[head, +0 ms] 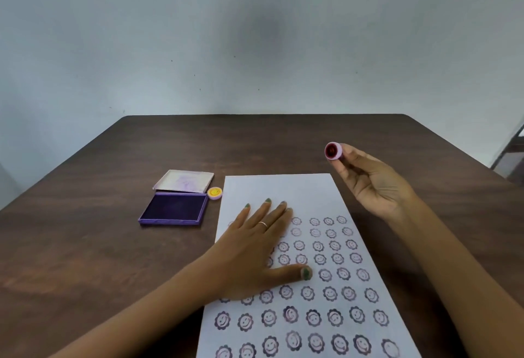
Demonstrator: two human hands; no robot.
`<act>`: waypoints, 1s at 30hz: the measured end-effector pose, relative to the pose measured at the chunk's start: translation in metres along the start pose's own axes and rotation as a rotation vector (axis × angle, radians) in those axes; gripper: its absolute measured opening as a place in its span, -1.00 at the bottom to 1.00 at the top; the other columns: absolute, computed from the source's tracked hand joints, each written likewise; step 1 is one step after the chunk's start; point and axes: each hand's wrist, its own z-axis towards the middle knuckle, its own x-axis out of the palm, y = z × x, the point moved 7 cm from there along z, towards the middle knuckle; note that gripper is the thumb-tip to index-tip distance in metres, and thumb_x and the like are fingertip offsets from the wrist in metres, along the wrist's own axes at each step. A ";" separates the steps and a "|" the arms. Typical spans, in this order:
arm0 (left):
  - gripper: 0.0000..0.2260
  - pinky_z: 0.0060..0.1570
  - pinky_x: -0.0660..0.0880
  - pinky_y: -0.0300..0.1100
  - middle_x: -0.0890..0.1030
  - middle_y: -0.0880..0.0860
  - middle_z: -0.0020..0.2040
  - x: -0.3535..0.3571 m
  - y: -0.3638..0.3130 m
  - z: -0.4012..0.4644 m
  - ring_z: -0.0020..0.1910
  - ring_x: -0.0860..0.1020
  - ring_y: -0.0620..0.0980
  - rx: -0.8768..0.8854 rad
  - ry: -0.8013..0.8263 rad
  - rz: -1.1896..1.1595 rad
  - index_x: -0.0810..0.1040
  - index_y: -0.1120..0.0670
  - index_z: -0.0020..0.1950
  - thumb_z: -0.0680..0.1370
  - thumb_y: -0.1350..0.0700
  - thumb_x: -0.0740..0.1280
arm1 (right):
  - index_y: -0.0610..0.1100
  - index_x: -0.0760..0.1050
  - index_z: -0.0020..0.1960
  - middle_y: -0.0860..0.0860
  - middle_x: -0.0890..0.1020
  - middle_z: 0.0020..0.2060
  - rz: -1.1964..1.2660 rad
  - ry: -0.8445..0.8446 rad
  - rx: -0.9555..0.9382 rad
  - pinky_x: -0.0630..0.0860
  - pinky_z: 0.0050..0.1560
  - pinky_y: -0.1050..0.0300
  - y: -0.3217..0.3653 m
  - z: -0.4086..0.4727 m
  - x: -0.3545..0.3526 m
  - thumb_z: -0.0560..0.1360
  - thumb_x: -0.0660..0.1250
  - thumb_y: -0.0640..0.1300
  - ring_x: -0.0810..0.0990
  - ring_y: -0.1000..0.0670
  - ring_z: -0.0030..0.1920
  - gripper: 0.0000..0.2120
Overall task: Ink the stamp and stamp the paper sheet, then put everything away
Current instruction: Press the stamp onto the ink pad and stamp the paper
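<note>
Right hand [365,184] raised at about 2 o'clock from the sheet's middle, pinching the small round stamp [333,151] at the fingertips, inked face turned up toward the camera, clear of the worktop [85,244]. Left hand [255,244] flat on the paper sheet [283,187], fingers straight and spread, pressing it down and gripping nothing. Rows of smiley flower prints across most of the sheet; only a bare strip left at its 12 o'clock end. Open ink pad [173,209] at about 9 o'clock from that strip, lid [183,180] hinged back, with a small yellow smiley cap [214,193] just beside its far right corner.

Likely risks from here: smudging fresh prints under the left palm and thumb, which rest directly on stamped rows. A faint or patchy print from a face gone dry, if pressed without re-inking. Dropping the stamp from so light a pinch, marking sheet or worktop. Ink drying if the pad is left open; cap easily overlooked when tidying.
</note>
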 end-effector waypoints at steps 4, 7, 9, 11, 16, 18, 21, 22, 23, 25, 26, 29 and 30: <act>-0.15 0.39 -0.42 -0.22 -0.33 -0.24 0.49 0.000 0.003 -0.023 0.39 -0.44 -0.34 0.007 -0.015 -0.011 -0.33 -0.15 0.49 0.37 -0.53 -0.08 | -0.26 0.61 -0.07 -0.11 0.72 -0.16 -0.140 0.026 -0.033 0.61 -0.22 0.25 -0.003 -0.004 0.003 0.24 0.43 -0.28 0.69 -0.03 -0.06 -0.74; -0.15 0.40 -0.41 -0.21 -0.33 -0.26 0.49 -0.002 0.006 -0.030 0.38 -0.44 -0.35 0.003 -0.015 -0.019 -0.32 -0.17 0.49 0.37 -0.53 -0.07 | -0.23 0.62 -0.06 -0.10 0.72 -0.14 -0.335 0.078 -0.090 0.61 -0.18 0.24 -0.003 -0.011 0.007 0.26 0.44 -0.25 0.69 -0.05 -0.06 -0.75; -0.15 0.42 -0.39 -0.20 -0.32 -0.26 0.49 -0.002 0.008 -0.032 0.39 -0.43 -0.36 0.001 -0.015 -0.022 -0.32 -0.16 0.49 0.37 -0.53 -0.06 | -0.20 0.63 -0.06 -0.09 0.73 -0.15 -0.473 0.135 -0.137 0.60 -0.18 0.25 -0.004 -0.018 0.010 0.24 0.45 -0.22 0.69 -0.05 -0.09 -0.74; -0.15 0.41 -0.39 -0.20 -0.31 -0.25 0.50 -0.002 0.008 -0.032 0.39 -0.42 -0.36 0.002 -0.015 -0.026 -0.31 -0.16 0.49 0.37 -0.53 -0.06 | -0.17 0.64 -0.08 -0.07 0.73 -0.18 -0.602 0.160 -0.204 0.59 -0.19 0.27 -0.003 -0.027 0.009 0.21 0.48 -0.18 0.70 -0.02 -0.15 -0.73; -0.15 0.40 -0.40 -0.23 -0.29 -0.25 0.50 -0.003 0.009 -0.029 0.40 -0.41 -0.35 0.002 -0.030 -0.032 -0.30 -0.16 0.50 0.36 -0.53 -0.08 | -0.11 0.65 -0.09 0.07 0.73 -0.17 -1.049 0.143 -0.412 0.54 -0.13 0.40 0.006 -0.042 0.006 0.31 0.47 -0.30 0.68 0.13 -0.14 -0.79; -0.14 0.41 -0.39 -0.22 -0.29 -0.26 0.50 -0.003 0.009 -0.028 0.40 -0.40 -0.35 -0.002 -0.027 -0.037 -0.30 -0.17 0.50 0.35 -0.54 -0.09 | -0.13 0.65 -0.06 0.02 0.71 -0.14 -1.164 0.163 -0.458 0.55 -0.05 0.36 0.007 -0.046 0.008 0.33 0.46 -0.32 0.67 0.12 -0.09 -0.79; -0.14 0.42 -0.37 -0.22 -0.28 -0.27 0.50 -0.004 0.009 -0.028 0.40 -0.39 -0.36 -0.006 -0.039 -0.043 -0.29 -0.17 0.50 0.34 -0.54 -0.09 | -0.14 0.64 -0.05 0.04 0.70 -0.14 -1.235 0.181 -0.505 0.52 -0.02 0.40 0.005 -0.051 0.012 0.35 0.44 -0.34 0.66 0.16 -0.09 -0.79; -0.14 0.42 -0.37 -0.22 -0.27 -0.27 0.50 -0.005 0.009 -0.028 0.40 -0.39 -0.37 -0.006 -0.044 -0.046 -0.28 -0.17 0.50 0.35 -0.54 -0.08 | -0.13 0.64 -0.04 0.06 0.69 -0.14 -1.253 0.184 -0.517 0.51 -0.03 0.43 0.004 -0.053 0.013 0.35 0.43 -0.34 0.65 0.18 -0.10 -0.78; -0.14 0.43 -0.37 -0.22 -0.27 -0.27 0.51 -0.005 0.009 -0.028 0.40 -0.38 -0.37 -0.007 -0.044 -0.050 -0.27 -0.17 0.50 0.35 -0.54 -0.08 | -0.12 0.63 -0.04 0.08 0.68 -0.13 -1.278 0.184 -0.526 0.49 -0.04 0.45 0.002 -0.054 0.014 0.35 0.43 -0.34 0.64 0.20 -0.09 -0.78; -0.14 0.43 -0.36 -0.21 -0.26 -0.26 0.51 -0.005 0.009 -0.027 0.41 -0.38 -0.36 -0.010 -0.037 -0.052 -0.27 -0.17 0.50 0.34 -0.54 -0.08 | -0.13 0.63 -0.02 0.09 0.67 -0.13 -1.327 0.185 -0.530 0.47 -0.06 0.49 0.000 -0.054 0.015 0.36 0.43 -0.33 0.62 0.22 -0.06 -0.77; -0.14 0.43 -0.36 -0.21 -0.26 -0.26 0.51 -0.004 0.009 -0.027 0.41 -0.38 -0.36 -0.011 -0.034 -0.051 -0.27 -0.18 0.50 0.34 -0.55 -0.09 | -0.14 0.63 -0.01 0.09 0.66 -0.13 -1.340 0.184 -0.531 0.47 -0.06 0.49 -0.001 -0.055 0.016 0.36 0.43 -0.33 0.61 0.23 -0.05 -0.77; -0.14 0.43 -0.36 -0.22 -0.26 -0.26 0.51 -0.005 0.009 -0.027 0.42 -0.37 -0.35 -0.010 -0.036 -0.046 -0.27 -0.17 0.50 0.34 -0.54 -0.09 | -0.15 0.62 0.00 0.06 0.66 -0.12 -1.370 0.182 -0.549 0.49 -0.01 0.45 -0.001 -0.057 0.017 0.35 0.44 -0.33 0.62 0.19 -0.06 -0.76; -0.15 0.43 -0.36 -0.22 -0.26 -0.26 0.51 -0.004 0.009 -0.027 0.42 -0.37 -0.35 -0.009 -0.038 -0.044 -0.27 -0.17 0.51 0.35 -0.54 -0.08 | -0.15 0.62 0.00 0.05 0.66 -0.12 -1.383 0.182 -0.552 0.50 0.00 0.44 -0.001 -0.057 0.018 0.35 0.44 -0.34 0.63 0.16 -0.07 -0.76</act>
